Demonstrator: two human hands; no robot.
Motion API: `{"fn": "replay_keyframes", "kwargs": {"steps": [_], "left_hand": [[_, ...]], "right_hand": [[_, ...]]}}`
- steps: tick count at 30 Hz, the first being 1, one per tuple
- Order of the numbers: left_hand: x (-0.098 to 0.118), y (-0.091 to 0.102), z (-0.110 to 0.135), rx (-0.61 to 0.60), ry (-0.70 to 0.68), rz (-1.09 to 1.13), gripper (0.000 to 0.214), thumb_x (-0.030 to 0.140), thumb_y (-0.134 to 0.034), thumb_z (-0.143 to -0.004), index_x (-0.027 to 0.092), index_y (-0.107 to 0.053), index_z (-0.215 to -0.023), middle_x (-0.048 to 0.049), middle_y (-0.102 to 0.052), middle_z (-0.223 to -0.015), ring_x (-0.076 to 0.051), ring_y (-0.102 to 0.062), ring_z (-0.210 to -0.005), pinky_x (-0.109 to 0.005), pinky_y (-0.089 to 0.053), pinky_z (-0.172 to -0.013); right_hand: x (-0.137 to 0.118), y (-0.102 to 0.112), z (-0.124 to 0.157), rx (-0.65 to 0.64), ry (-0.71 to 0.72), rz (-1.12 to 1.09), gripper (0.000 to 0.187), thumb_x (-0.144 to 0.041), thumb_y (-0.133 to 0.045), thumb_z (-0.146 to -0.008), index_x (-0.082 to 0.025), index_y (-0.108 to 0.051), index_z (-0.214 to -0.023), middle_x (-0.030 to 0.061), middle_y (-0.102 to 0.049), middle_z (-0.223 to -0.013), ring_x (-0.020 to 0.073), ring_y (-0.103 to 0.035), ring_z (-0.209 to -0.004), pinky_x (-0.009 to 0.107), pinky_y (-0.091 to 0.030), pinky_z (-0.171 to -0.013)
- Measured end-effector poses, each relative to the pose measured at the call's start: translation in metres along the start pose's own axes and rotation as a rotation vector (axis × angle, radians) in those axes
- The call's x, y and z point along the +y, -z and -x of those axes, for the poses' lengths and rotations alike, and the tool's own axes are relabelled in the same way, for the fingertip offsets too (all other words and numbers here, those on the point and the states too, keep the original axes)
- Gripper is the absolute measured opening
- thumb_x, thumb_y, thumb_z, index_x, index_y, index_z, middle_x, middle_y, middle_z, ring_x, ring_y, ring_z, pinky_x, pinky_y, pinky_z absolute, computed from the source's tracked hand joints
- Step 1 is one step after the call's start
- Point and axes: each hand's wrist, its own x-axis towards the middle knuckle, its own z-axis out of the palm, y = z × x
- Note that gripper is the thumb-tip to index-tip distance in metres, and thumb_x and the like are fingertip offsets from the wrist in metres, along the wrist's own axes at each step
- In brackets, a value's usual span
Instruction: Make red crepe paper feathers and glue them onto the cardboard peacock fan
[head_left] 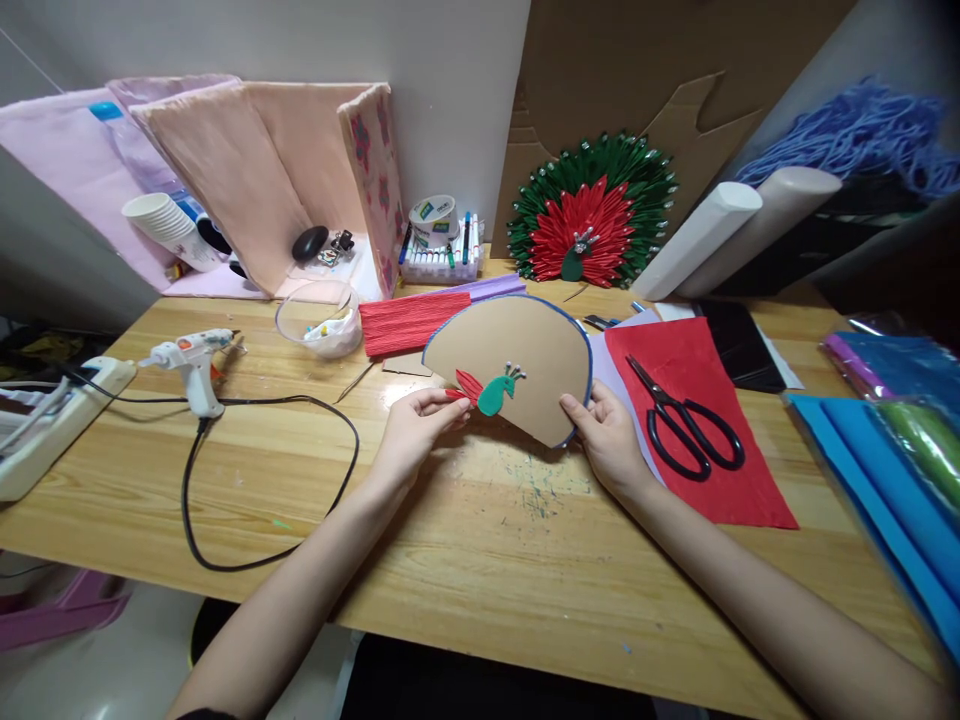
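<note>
A fan-shaped piece of cardboard (517, 335) with a blue edge is held up above the table. My right hand (607, 435) grips its lower right edge, thumb on the front face. In front of the board's lower left part is a small green peacock cutout (492, 396) with silvery crest tips. My left hand (420, 430) pinches red paper feathers (469, 384) at the cutout's left side. Whether the cutout is fixed to the board I cannot tell.
A hot glue gun (196, 370) stands at left, its black cord looping on the wood. Black scissors (679, 415) lie on red sheet material (739, 480) at right. Behind are red crepe paper (412, 322), a clear bowl (319, 320) and a finished green-and-red peacock (592, 210).
</note>
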Motion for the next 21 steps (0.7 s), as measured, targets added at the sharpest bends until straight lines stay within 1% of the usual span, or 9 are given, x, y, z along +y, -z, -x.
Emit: {"fn": "replay_keyframes", "kwargs": {"steps": [5,11,17,21], "left_hand": [[0.0017,-0.0012,0.0002,0.003,0.004,-0.007,0.022,0.025,-0.076,-0.059,0.013,-0.064,-0.073,-0.0044,-0.068,-0.07,-0.011,-0.063,-0.063,-0.026,-0.051,-0.072],[0.0032,-0.0028,0.0025,0.001,-0.032,-0.019,0.021,0.026,-0.075,-0.061,0.012,-0.063,-0.071,-0.0029,-0.067,-0.069,-0.01,-0.062,-0.064,-0.024,-0.05,-0.07],[0.0004,-0.002,0.0,0.005,0.014,0.047,0.025,0.026,-0.077,-0.057,0.012,-0.063,-0.072,-0.0026,-0.067,-0.069,-0.01,-0.063,-0.064,-0.026,-0.051,-0.074],[-0.0023,-0.0012,-0.0022,-0.006,0.026,0.083,0.026,0.025,-0.077,-0.058,0.011,-0.062,-0.074,-0.0032,-0.068,-0.069,-0.01,-0.063,-0.065,-0.024,-0.051,-0.072]], "right_hand": [[-0.0008,-0.0004,0.0002,-0.003,-0.007,-0.04,0.031,-0.037,-0.063,-0.078,-0.025,-0.054,-0.106,0.0046,-0.064,-0.113,0.0225,-0.062,-0.101,0.039,-0.054,-0.085],[-0.0019,-0.0014,0.001,0.003,-0.02,-0.04,0.03,-0.037,-0.063,-0.077,-0.025,-0.054,-0.103,0.0047,-0.063,-0.115,0.0231,-0.061,-0.103,0.039,-0.054,-0.084],[-0.0025,-0.0009,0.0009,0.006,-0.033,-0.067,0.029,-0.037,-0.064,-0.076,-0.024,-0.055,-0.101,0.0051,-0.065,-0.111,0.0232,-0.063,-0.099,0.038,-0.055,-0.082],[-0.0009,-0.0002,0.0006,0.005,-0.026,-0.083,0.03,-0.036,-0.065,-0.076,-0.023,-0.055,-0.102,0.0052,-0.066,-0.11,0.0223,-0.064,-0.098,0.037,-0.054,-0.082]]}}
